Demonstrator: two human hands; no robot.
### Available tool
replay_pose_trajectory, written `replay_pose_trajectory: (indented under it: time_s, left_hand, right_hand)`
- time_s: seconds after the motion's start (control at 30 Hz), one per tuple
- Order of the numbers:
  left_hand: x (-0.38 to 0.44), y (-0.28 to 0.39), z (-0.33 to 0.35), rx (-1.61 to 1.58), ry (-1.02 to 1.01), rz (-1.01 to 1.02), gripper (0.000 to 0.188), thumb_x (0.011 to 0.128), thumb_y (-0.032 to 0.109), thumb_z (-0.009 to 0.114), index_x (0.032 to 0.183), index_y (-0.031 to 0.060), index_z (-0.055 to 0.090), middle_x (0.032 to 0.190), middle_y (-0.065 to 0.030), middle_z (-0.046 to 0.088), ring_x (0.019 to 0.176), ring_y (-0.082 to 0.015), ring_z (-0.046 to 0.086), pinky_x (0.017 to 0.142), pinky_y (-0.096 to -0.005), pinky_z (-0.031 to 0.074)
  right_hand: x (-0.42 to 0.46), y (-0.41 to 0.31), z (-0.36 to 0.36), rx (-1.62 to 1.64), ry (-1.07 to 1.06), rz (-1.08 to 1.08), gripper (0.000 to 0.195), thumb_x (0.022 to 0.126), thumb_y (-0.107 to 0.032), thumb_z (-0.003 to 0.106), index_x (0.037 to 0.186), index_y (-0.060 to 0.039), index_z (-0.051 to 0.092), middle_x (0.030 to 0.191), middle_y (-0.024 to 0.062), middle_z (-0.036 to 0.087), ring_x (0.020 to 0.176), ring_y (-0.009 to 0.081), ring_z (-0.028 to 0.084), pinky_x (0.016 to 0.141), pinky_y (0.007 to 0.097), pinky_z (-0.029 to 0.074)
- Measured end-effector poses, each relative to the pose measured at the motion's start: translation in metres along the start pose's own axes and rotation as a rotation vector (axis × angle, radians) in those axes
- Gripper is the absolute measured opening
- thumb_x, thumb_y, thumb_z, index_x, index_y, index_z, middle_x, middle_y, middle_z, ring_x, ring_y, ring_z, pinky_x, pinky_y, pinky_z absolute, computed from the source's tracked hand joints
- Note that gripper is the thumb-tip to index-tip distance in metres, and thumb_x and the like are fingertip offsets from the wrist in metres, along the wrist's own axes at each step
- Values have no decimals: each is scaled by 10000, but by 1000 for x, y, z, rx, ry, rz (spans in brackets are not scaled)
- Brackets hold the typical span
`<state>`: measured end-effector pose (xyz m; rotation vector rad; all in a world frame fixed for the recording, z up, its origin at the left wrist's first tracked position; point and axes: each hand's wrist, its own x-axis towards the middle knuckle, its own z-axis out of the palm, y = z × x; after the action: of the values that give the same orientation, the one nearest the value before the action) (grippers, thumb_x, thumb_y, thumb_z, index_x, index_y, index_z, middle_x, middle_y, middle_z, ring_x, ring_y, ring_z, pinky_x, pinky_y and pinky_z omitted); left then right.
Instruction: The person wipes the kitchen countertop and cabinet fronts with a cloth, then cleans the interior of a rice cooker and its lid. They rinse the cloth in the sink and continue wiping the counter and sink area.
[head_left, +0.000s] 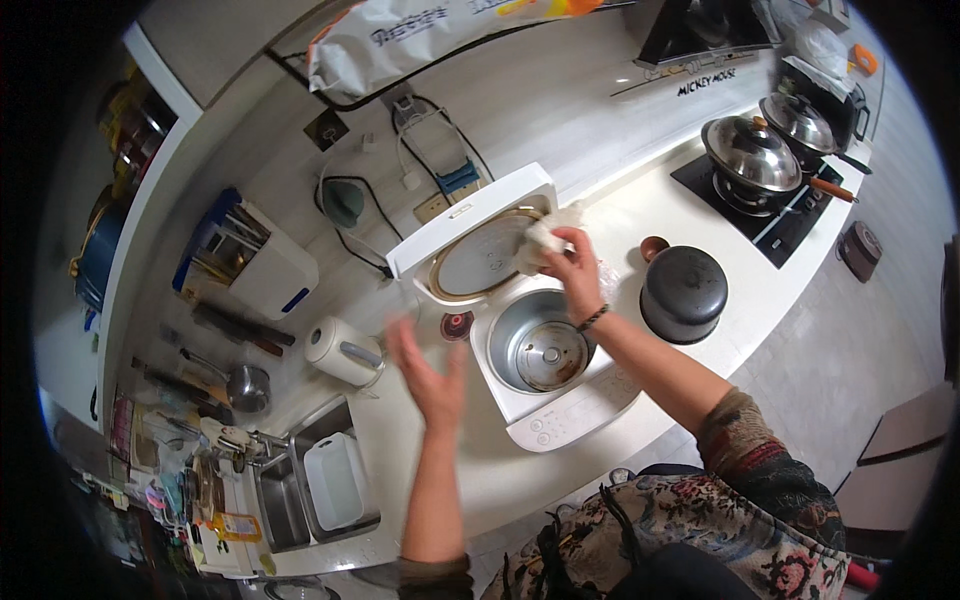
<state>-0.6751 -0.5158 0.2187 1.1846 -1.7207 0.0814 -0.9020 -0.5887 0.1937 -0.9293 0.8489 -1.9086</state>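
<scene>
A white rice cooker (570, 416) stands on the counter with its lid (480, 259) raised. Its metal well holds no pot, and brownish stains mark the heating plate (553, 355) at the bottom. My right hand (574, 270) grips a pale, crumpled cloth (541, 240) against the right part of the lid's inner side. Blurred, with fingers spread and holding nothing, my left hand (429, 371) is in the air left of the cooker. A dark inner pot (684, 294) lies upside down on the counter to the right.
An electric kettle (341, 352) stands left, near a sink (281, 502) holding a white basin (337, 484). Lidded pans, one a wok (754, 157), sit on the cooktop (780, 232) at the right. Cables (375, 214) hang on the wall behind the raised lid.
</scene>
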Motion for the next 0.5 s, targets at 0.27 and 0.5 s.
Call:
replay_pose_trajectory:
  time_s: [0.27,0.5]
  left_hand:
    - [127,-5,1,1,-328,155,504,859,345,525,1303,148,393,1246,-181,364,1128,-351,399,926,-396,349]
    - [131,-3,13,144,-301,190,457,818,181,570,1258,211,450,1085,-139,434,974,-328,477,827,-381,400]
  right_hand:
    - [-9,1,82,-831,-496,-1031,507,565,-108,666,1054,-114,534,1006,104,462,940,275,480,787,391,405]
    - [11,43,58,-1278,-830,-1358,235,693,-277,543,889,-158,594,932,12,469,850,164,467,735,297,363]
